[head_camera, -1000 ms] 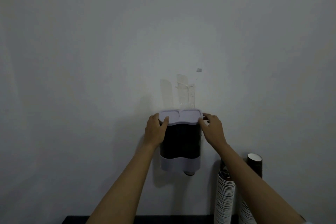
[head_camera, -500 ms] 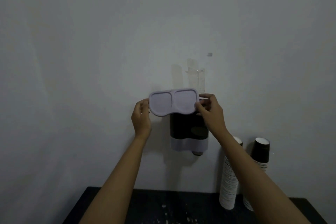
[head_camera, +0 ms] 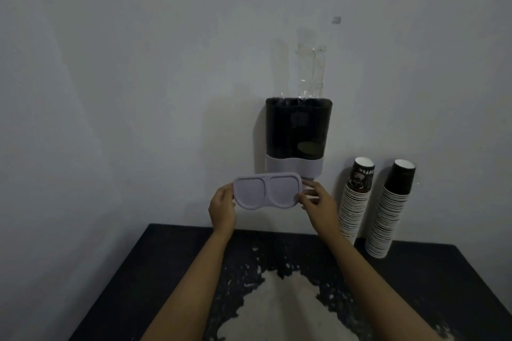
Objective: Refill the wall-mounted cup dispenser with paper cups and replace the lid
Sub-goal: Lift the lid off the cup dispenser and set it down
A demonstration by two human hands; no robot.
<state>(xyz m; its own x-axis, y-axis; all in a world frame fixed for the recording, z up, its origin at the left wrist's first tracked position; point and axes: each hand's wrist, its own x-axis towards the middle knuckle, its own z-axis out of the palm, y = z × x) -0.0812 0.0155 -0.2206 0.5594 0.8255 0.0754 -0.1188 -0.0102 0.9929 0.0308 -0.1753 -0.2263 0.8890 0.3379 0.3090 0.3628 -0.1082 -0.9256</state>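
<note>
A black counter [head_camera: 443, 299], its surface worn pale in the middle, fills the foreground; above it two bare forearms reach forward; the left hand [head_camera: 223, 212] grips the left end of a pale lilac lid [head_camera: 267, 190] with two round recesses, while the right hand [head_camera: 318, 206] pinches its right end, the lid held level in the air, off the dispenser and below its base; at the counter's far right edge stand two tall stacks of paper cups [head_camera: 382, 216] against the wall; mounted on the grey wall [head_camera: 138, 63], the dark cup dispenser [head_camera: 297, 135] stands open at the top, with strips of clear tape [head_camera: 309, 63] above it.
</note>
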